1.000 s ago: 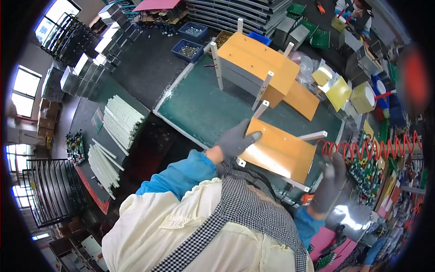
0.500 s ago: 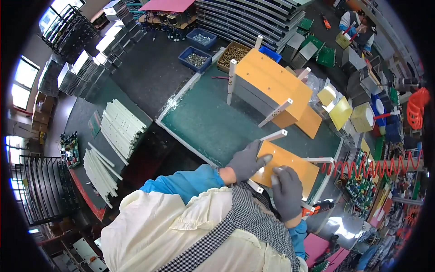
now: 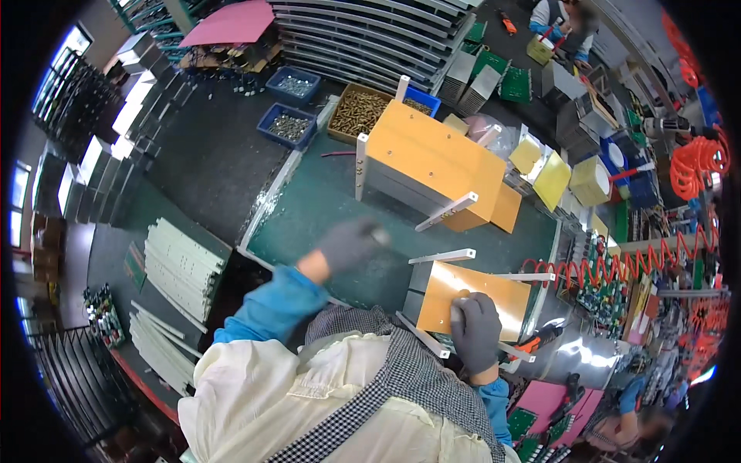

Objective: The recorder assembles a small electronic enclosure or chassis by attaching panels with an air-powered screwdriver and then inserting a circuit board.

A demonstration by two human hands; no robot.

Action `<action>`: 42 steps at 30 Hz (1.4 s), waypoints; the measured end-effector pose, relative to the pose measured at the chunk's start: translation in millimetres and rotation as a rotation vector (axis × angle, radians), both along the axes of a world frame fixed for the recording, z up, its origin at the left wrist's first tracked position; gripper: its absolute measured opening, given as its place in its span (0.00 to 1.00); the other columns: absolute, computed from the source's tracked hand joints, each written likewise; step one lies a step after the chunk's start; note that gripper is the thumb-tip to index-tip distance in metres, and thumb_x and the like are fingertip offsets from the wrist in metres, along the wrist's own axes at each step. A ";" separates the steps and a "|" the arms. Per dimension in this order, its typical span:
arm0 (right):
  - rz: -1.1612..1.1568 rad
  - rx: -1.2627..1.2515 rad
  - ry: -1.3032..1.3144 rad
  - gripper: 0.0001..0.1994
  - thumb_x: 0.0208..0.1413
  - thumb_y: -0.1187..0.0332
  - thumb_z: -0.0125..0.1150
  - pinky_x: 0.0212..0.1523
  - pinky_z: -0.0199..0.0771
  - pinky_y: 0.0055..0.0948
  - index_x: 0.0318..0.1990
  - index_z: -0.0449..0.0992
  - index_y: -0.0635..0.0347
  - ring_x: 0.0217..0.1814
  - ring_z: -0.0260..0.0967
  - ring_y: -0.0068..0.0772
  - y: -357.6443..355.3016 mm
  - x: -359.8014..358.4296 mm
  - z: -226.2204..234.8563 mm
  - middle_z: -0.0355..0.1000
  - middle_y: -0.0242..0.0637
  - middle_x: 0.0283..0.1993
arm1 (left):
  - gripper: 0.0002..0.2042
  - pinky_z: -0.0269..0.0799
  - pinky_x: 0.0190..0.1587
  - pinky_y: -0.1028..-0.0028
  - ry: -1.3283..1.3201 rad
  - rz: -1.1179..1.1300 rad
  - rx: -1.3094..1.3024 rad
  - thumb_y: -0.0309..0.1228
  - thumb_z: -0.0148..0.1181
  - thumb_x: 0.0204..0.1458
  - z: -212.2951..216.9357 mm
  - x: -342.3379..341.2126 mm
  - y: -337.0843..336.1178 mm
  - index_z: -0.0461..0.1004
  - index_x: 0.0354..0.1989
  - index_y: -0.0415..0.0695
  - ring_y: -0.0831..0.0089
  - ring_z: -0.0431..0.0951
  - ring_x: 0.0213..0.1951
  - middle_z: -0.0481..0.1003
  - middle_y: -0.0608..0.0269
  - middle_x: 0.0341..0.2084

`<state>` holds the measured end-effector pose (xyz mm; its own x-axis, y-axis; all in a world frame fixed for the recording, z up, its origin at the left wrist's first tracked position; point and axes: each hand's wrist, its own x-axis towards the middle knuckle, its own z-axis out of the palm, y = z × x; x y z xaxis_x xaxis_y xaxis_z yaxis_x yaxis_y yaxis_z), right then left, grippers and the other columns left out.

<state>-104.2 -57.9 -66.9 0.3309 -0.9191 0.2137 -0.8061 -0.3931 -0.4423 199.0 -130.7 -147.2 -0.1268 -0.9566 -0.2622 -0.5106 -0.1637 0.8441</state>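
Right in front of me on the green bench lies an orange-topped panel piece (image 3: 505,292) with a white strip leg (image 3: 444,256) and several others sticking out around its edges. My right hand (image 3: 478,333), in a grey glove, rests on its near side. The thumb and fingers are drawn together there, and whatever sits between them is too small to make out. Over the bench to the left, clear of the panel, my gloved left hand (image 3: 351,245) is smeared by motion, so its fingers cannot be read. Beyond the panel stands a larger orange-topped piece (image 3: 440,150) with similar white legs.
An open box of brass-coloured fasteners (image 3: 343,136) and blue bins (image 3: 279,141) of small metal parts stand at the back. White slotted strips (image 3: 181,258) are stacked on the left table. To the right are an orange power driver (image 3: 546,335) and a red coiled hose (image 3: 610,266).
My left hand has come off the panel and swung left over the bench. The right hand stays on the panel. The whole view has shifted a little.
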 end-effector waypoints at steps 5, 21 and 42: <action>0.005 0.002 -0.016 0.09 0.49 0.72 0.63 0.42 0.74 0.42 0.39 0.76 0.58 0.42 0.71 0.48 4.0 2.2 -6.3 0.71 0.42 0.38 | 0.17 0.73 0.51 0.54 -0.503 0.483 -0.149 0.39 0.59 0.54 -35.0 135.0 -101.5 0.76 0.48 0.44 0.45 0.77 0.48 0.78 0.46 0.44; -0.053 -0.044 -0.050 0.06 0.54 0.64 0.60 0.39 0.73 0.43 0.37 0.72 0.51 0.43 0.69 0.45 15.6 -18.6 -25.2 0.67 0.38 0.41 | 0.24 0.66 0.60 0.66 -0.752 -0.170 0.079 0.36 0.62 0.54 -113.6 222.4 -264.9 0.71 0.61 0.49 0.65 0.73 0.58 0.76 0.56 0.54; -0.048 -0.052 -0.073 0.07 0.57 0.62 0.58 0.41 0.74 0.44 0.38 0.72 0.52 0.45 0.70 0.45 18.5 -18.4 -20.0 0.69 0.38 0.41 | 0.24 0.68 0.57 0.65 -0.884 -0.319 0.133 0.41 0.65 0.48 -90.3 221.5 -217.6 0.75 0.56 0.48 0.62 0.74 0.56 0.77 0.55 0.52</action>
